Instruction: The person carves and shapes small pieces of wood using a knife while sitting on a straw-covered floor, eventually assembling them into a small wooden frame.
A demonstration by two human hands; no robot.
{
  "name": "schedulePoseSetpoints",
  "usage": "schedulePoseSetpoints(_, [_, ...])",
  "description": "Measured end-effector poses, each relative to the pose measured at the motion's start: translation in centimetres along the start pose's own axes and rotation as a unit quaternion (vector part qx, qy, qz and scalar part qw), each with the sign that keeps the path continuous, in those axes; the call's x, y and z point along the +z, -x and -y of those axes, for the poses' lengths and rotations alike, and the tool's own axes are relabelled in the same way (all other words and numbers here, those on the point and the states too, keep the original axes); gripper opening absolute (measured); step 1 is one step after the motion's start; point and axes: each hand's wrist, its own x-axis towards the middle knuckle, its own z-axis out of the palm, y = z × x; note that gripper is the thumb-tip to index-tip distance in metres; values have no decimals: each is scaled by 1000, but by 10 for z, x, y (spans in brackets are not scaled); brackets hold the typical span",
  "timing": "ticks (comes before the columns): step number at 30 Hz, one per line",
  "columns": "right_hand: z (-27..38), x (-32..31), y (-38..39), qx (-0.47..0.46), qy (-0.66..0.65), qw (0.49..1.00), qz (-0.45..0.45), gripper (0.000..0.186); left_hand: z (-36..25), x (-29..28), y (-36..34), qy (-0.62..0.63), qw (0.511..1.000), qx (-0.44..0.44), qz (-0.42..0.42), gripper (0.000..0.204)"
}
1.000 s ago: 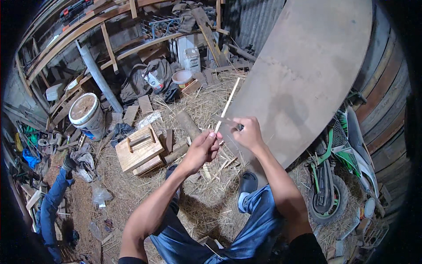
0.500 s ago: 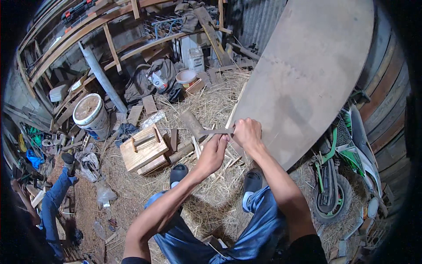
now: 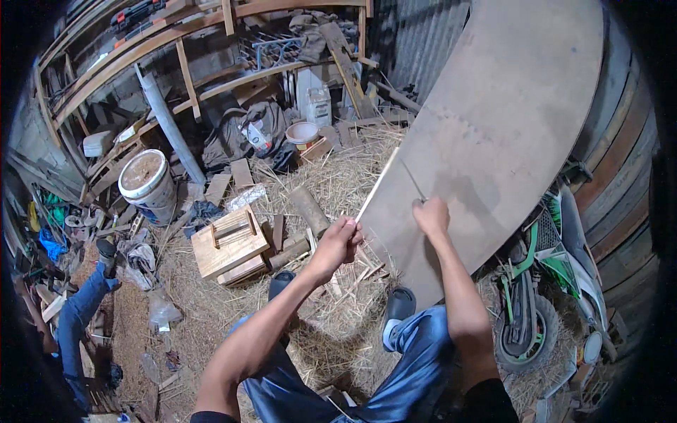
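Observation:
My left hand [image 3: 338, 247] is closed, its fingertips pinching the near end of a thin pale strip [image 3: 379, 182], which looks like split wood or bamboo. The strip points up and away along the left edge of a large brown board [image 3: 508, 120]. In my right hand [image 3: 431, 215], closed around a handle that the fingers hide, is a knife. Its narrow dark blade [image 3: 412, 179] points away and to the left, in front of the board and apart from the strip. Below the hands lie loose wood slivers [image 3: 363, 264] on straw.
A short log [image 3: 309, 210] and a small wooden stool-like piece [image 3: 229, 243] lie left of my hands. A white bucket [image 3: 144, 182] stands farther left. At the right is a green-and-white motorbike [image 3: 539, 282]. Another person's leg [image 3: 81, 328] shows at the far left.
The right hand has moved right, carrying the knife away from the left hand. The blade, which pointed left above the left fingers, now points up and away. The left hand still holds the strip.

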Motion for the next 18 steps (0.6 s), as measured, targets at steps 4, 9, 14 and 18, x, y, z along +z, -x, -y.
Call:
schedulePoseSetpoints(4, [37,-2,26,-112,-75,991,14,22,-9,1,-4,2,1000,9,-7,24])
schedulePoseSetpoints(9, [63,-7,63,-286,-30,956,57,15,-1,12,-8,-134,990,11,-32,19])
schedulePoseSetpoints(14, [70,2,73,-378,74,921,64,10,6,7,-6,-286,939,184,-57,19])
schedulePoseSetpoints(18, [67,2,72,-382,74,919,56,10,5,10,1,-330,928,165,-54,20])
